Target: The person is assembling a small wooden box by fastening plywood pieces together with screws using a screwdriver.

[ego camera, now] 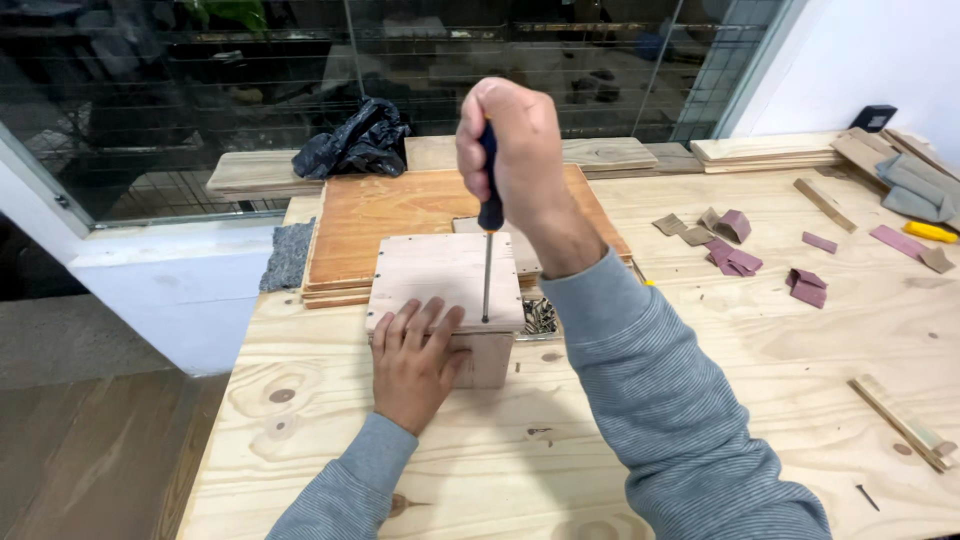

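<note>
A small wooden box [440, 268] stands on the plywood workbench [760, 370]. My left hand [412, 362] lies flat on the box's near edge, fingers spread over the lid and front. My right hand [512, 150] is closed around the dark blue handle of a screwdriver [487, 262]. The screwdriver stands upright, its tip touching the lid near the near right corner. Small screws dot the lid's edges.
Stacked orange-brown boards [380, 215] lie behind the box. A pile of loose screws [540, 315] sits right of it. Sandpaper scraps [735, 258] are scattered at right, wood strips [905, 422] at near right, a black bag [355, 145] at the back, a grey cloth [290, 255] at left.
</note>
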